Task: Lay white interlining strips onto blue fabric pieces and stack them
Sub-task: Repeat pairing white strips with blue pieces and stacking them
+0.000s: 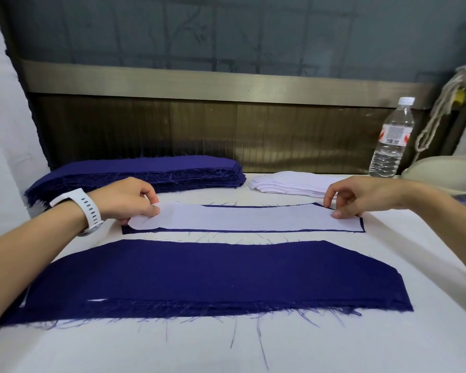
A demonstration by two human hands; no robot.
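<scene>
Blue piece (135, 230) mostly beneath white strip (240, 218); bottle label (393, 135) seemingly illegible.

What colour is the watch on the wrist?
The watch on the left wrist is white, seen in the head view.

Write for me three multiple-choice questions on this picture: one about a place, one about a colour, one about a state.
1. Where is the water bottle? A) back right B) front left C) centre
2. Which colour is the wrist watch? A) black B) red C) white
3. What do the left grip and right grip do to the white strip? A) rest flat beside it B) pinch its ends C) fold it double

1 A: it stands at the far right.
2 C: its band is white.
3 B: fingers close on each end.
</scene>
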